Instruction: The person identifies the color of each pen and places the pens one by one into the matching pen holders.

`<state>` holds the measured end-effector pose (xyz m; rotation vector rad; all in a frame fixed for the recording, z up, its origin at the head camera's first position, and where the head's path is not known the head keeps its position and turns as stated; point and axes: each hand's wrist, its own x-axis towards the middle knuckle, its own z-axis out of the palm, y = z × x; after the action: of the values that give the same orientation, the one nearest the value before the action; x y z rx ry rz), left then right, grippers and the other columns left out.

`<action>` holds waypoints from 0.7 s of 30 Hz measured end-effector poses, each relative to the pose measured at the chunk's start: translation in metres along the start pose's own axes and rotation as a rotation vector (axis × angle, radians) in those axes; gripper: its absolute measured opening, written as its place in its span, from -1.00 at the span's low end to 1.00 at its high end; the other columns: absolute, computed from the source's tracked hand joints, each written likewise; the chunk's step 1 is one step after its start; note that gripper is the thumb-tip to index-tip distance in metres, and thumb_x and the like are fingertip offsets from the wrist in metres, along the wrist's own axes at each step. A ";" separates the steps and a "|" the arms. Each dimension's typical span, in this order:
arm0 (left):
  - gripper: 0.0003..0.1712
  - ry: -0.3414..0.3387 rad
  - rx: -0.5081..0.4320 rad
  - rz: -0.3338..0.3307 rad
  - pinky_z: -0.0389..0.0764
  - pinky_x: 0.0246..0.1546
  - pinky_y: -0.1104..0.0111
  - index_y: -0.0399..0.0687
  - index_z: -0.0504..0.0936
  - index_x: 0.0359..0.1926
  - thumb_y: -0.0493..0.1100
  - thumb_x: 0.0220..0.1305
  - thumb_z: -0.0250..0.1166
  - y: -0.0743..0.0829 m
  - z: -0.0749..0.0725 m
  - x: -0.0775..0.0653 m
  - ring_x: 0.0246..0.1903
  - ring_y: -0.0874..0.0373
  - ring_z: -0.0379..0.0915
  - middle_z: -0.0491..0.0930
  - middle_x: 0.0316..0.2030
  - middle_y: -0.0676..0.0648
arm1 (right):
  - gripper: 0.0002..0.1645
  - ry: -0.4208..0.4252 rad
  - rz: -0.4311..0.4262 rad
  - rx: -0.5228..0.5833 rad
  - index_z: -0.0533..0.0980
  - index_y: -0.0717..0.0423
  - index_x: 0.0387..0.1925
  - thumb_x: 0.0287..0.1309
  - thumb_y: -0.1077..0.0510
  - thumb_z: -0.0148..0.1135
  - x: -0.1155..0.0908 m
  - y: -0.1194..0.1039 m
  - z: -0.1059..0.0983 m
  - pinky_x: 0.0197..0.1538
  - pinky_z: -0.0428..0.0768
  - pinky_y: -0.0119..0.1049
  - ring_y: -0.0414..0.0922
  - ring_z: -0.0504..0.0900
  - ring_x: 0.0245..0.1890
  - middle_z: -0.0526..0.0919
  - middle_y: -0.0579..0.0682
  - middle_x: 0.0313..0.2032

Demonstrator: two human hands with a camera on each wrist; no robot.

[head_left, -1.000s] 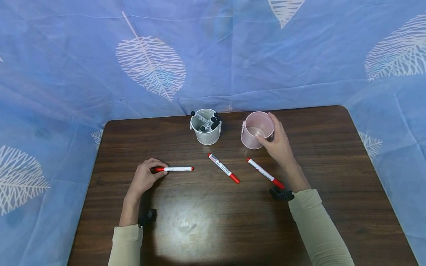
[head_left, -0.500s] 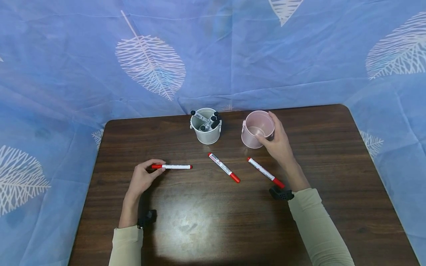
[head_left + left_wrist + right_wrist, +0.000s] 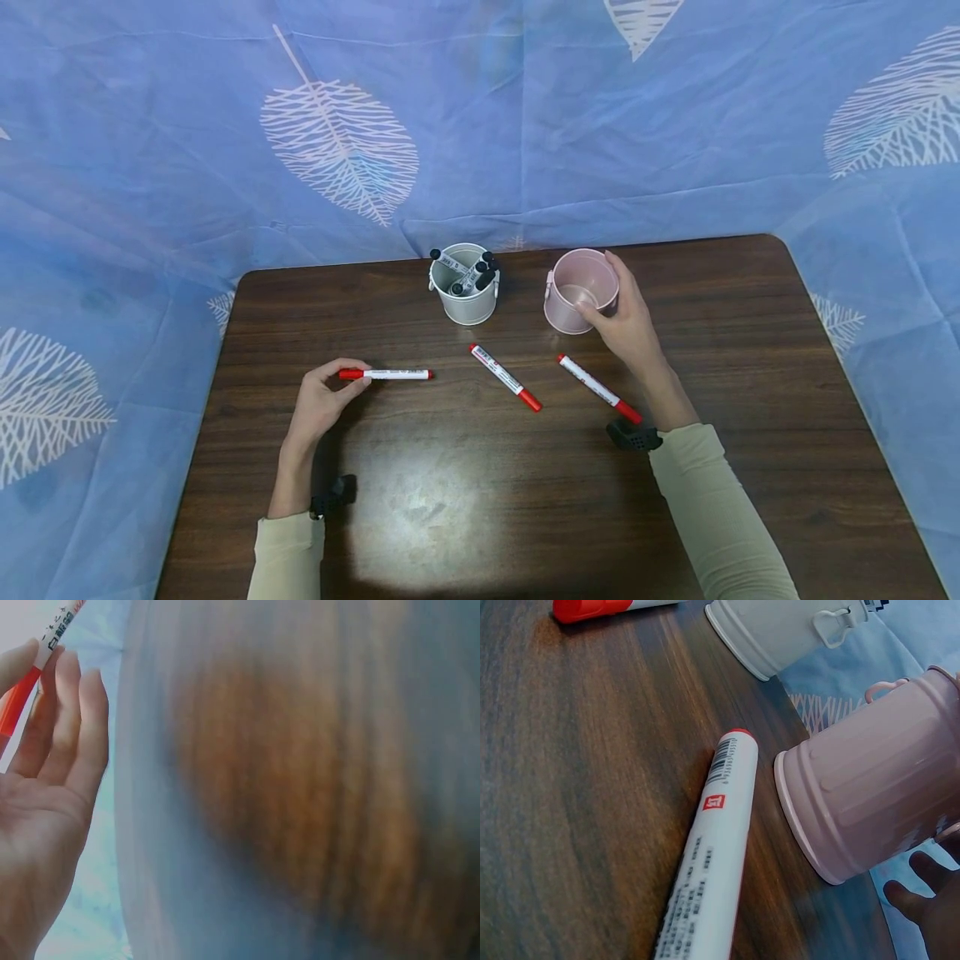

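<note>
On the left of the table, my left hand (image 3: 318, 404) pinches a red-capped whiteboard marker (image 3: 397, 375) by its cap end between thumb and fingers. The left wrist view has this marker (image 3: 56, 634) at the top left, with the other fingers (image 3: 90, 727) extended beside it. My right hand (image 3: 630, 325) grips the rim of a pink bucket (image 3: 567, 312), which stands upright with nothing visible inside. Close to the right forearm lies a second red marker (image 3: 592, 383), large in the right wrist view. A third red marker (image 3: 504, 377) lies mid-table.
A white bucket (image 3: 468, 310) holding several black-capped markers (image 3: 471, 279) stands left of the pink one, near the far edge of the brown wooden table (image 3: 465, 475). Behind the table hangs a blue cloth (image 3: 480, 125) with white leaf prints.
My left hand has shifted slightly away from me and to the left, carrying its marker along. My right hand and the pink bucket have stayed in place.
</note>
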<state>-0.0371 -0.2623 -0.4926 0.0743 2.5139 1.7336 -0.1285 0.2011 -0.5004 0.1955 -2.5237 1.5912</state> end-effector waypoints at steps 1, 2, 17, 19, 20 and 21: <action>-0.78 -0.006 -0.030 0.005 0.66 -0.36 0.36 -0.34 0.68 -0.09 -0.37 0.24 0.37 -0.002 0.000 0.000 -0.30 0.15 0.59 0.65 -0.16 -0.27 | 0.05 -0.001 0.004 0.000 0.11 -0.10 0.52 0.10 0.15 0.48 0.000 0.000 0.000 0.35 0.22 0.13 0.06 0.30 0.33 0.27 0.09 0.39; -0.78 -0.011 -0.062 0.006 0.69 -0.32 0.32 -0.35 0.67 -0.08 -0.38 0.24 0.36 -0.004 0.000 0.001 -0.29 0.11 0.62 0.64 -0.15 -0.28 | 0.05 -0.003 0.007 -0.001 0.10 -0.10 0.52 0.11 0.16 0.47 0.000 0.000 0.000 0.35 0.22 0.13 0.06 0.29 0.33 0.27 0.09 0.39; -0.75 -0.032 -0.312 0.074 0.68 -0.17 0.17 -0.48 0.59 -0.06 -0.46 0.23 0.33 -0.014 0.012 0.009 -0.22 -0.15 0.65 0.58 -0.10 -0.34 | -0.02 -0.018 0.025 0.027 0.09 0.28 0.47 0.12 0.33 0.41 -0.006 -0.042 -0.004 0.34 0.21 0.22 0.27 0.28 0.31 0.25 0.33 0.35; -0.75 -0.025 -0.308 0.085 0.68 -0.17 0.17 -0.47 0.60 -0.07 -0.47 0.22 0.33 -0.012 0.013 0.010 -0.23 -0.15 0.64 0.59 -0.10 -0.32 | -0.03 -0.020 0.020 0.032 0.09 0.30 0.47 0.12 0.34 0.40 -0.006 -0.044 -0.004 0.33 0.21 0.25 0.29 0.28 0.30 0.25 0.35 0.34; -0.76 -0.021 -0.305 0.089 0.68 -0.18 0.17 -0.46 0.60 -0.08 -0.48 0.22 0.33 -0.011 0.014 0.010 -0.24 -0.14 0.65 0.59 -0.11 -0.32 | -0.03 -0.020 0.016 0.036 0.09 0.30 0.47 0.12 0.34 0.40 -0.006 -0.044 -0.004 0.32 0.21 0.26 0.30 0.28 0.30 0.25 0.35 0.34; -0.76 -0.016 -0.304 0.091 0.68 -0.18 0.17 -0.46 0.60 -0.08 -0.48 0.21 0.33 -0.011 0.014 0.011 -0.25 -0.12 0.65 0.59 -0.11 -0.31 | -0.03 -0.019 0.013 0.039 0.09 0.30 0.46 0.12 0.35 0.40 -0.006 -0.044 -0.004 0.32 0.21 0.27 0.31 0.28 0.30 0.26 0.36 0.34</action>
<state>-0.0461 -0.2520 -0.5079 0.1828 2.2381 2.1183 -0.1137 0.1861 -0.4612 0.2001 -2.5143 1.6517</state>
